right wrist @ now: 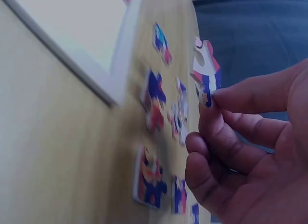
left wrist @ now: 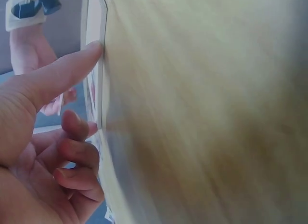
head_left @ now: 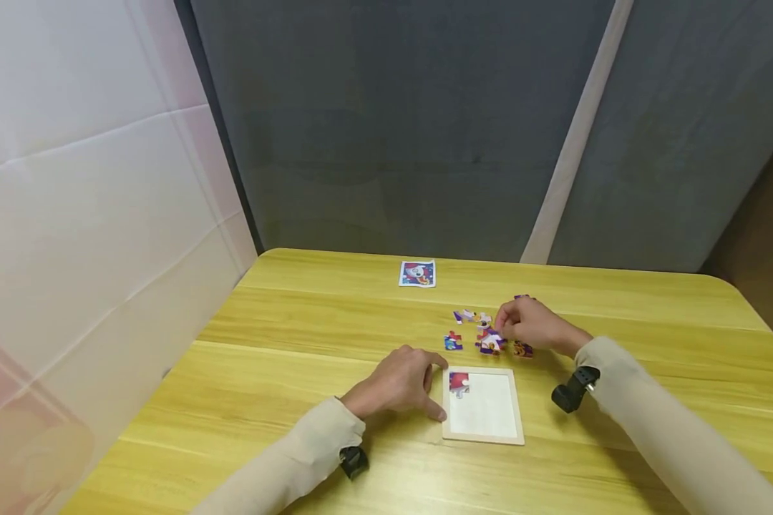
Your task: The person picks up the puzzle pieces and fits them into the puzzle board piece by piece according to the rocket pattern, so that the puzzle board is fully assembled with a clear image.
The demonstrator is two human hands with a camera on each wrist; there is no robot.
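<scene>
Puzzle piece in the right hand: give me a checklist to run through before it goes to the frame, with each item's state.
1. Right hand pinches the puzzle piece between thumb and finger: ok.
2. Piece lifted off the table: ok, by the right wrist view.
3. Left hand steadies the puzzle frame at its left edge: ok.
4. Frame has open space; one placed piece sits in its top-left corner: ok.
5. Held piece fits beside it: cannot tell.

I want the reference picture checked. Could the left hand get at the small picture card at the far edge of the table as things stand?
Probably yes: the left hand rests at the tray's left edge, and bare table lies between it and the card.
</scene>
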